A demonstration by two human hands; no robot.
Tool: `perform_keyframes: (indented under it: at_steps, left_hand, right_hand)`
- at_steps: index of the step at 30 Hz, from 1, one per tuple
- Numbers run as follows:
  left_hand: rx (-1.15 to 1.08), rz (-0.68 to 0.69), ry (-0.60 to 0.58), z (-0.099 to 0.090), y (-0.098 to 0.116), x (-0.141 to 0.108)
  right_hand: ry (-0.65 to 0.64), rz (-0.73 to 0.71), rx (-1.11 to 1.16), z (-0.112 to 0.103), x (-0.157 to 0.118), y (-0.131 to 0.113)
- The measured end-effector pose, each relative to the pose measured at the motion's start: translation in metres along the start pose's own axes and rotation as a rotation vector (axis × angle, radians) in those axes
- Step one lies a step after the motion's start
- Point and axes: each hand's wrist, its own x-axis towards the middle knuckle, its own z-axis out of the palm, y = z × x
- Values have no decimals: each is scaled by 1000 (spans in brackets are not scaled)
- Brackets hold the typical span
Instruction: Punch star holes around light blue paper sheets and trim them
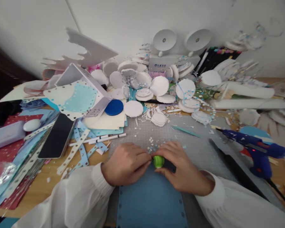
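A small green punch sits at the top edge of a blue sheet of paper, which has dark punched marks down both sides. My right hand holds the green punch between thumb and fingers. Beside it, my left hand is closed at the paper's top edge, its fingertips touching the left side of the punch; what those fingers pinch is hidden. Small punched bits lie just beyond my hands on the grey cutting mat.
Right: a blue glue gun with a lit red light, a black-handled knife and teal tweezers. Left: a phone, paper strips and white pens. Behind: white discs, a blue lid and a white box.
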Motion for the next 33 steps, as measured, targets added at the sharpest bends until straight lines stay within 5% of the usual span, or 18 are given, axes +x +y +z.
perform_keyframes:
  at_steps: [5,10,33]
  left_hand:
    - [240,-173,-132,-19,24,15]
    - [360,-89,-179,-15,32,30]
    - [172,-84,-318,-9,28,45]
  right_hand:
    - [31,-4,-28,2,0,-1]
    - [4,-23,-62,3,1,-4]
    - [71,-174,-142,6,-8,-3]
